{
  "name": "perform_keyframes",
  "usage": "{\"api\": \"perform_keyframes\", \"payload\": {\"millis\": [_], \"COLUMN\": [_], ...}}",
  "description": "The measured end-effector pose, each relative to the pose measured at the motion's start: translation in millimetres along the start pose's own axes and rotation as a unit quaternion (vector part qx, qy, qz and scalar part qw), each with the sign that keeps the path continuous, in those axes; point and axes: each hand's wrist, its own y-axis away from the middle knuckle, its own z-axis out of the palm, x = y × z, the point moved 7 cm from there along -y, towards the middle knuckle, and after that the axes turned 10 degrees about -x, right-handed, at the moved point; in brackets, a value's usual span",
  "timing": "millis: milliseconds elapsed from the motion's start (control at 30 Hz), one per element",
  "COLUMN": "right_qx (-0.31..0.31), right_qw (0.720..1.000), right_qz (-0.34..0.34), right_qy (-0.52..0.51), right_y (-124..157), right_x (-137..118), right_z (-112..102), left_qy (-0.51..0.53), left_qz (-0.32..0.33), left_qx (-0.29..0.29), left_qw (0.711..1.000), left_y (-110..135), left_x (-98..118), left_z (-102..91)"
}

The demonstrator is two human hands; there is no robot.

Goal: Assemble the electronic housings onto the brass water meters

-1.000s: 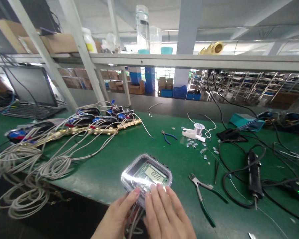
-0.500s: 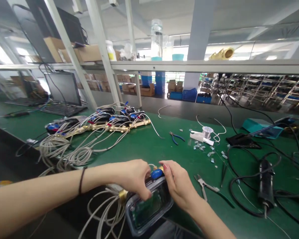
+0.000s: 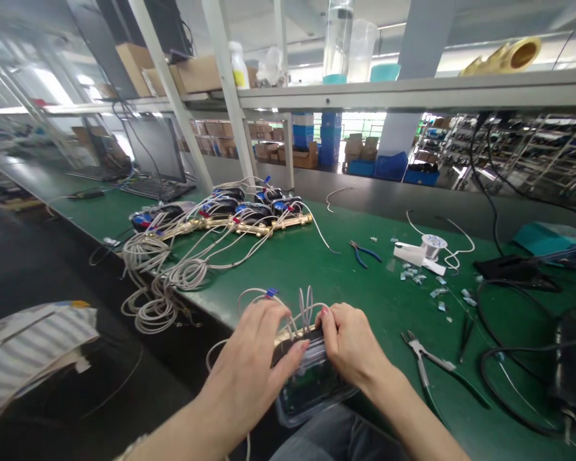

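Observation:
A meter (image 3: pixel 312 387) with a dark face under a clear cover is tilted over the bench's front edge, above my lap. My left hand (image 3: pixel 254 349) grips its left side, thumb on the upper edge of the cover. On the other side my right hand (image 3: pixel 355 342) is closed round the upper right corner. Brass shows between the hands, partly hidden by fingers. Grey cables (image 3: pixel 304 307) loop up behind the meter, one bearing a blue tag (image 3: pixel 271 292).
Several similar meters (image 3: pixel 254 214) with coiled cables (image 3: pixel 192 274) lie at the left. To the right are blue-handled pliers (image 3: pixel 365 252), green-handled cutters (image 3: pixel 436 365), tweezers (image 3: pixel 465 336), a wire spool (image 3: pixel 432 246) and a black-handled tool (image 3: pixel 573 365). A shelf (image 3: pixel 388 93) spans the back.
The view has swung left and down. The meter has turned, so the blue part at its top is out of sight and cable loops stand up behind it. My left hand has shifted its hold to the left side.

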Motion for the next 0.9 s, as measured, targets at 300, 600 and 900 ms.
{"api": "perform_keyframes", "payload": {"millis": [300, 600, 900], "right_qx": [-0.003, -0.103, -0.153], "right_qw": [1.000, 0.990, 0.981], "right_qz": [0.012, -0.036, 0.000], "right_qy": [0.025, 0.085, 0.118], "right_y": [13.2, -2.7, -9.0], "right_x": [-3.0, -22.8, -17.6], "right_z": [4.8, 3.8, 11.0], "left_qy": [0.026, 0.040, 0.046], "left_qz": [-0.144, -0.118, -0.117], "left_qx": [0.043, 0.047, 0.056], "left_qw": [0.988, 0.991, 0.990], "left_y": [14.4, 10.6, 6.4], "left_x": [-5.3, -7.8, -16.0], "left_z": [37.7, 36.9, 40.9]}}
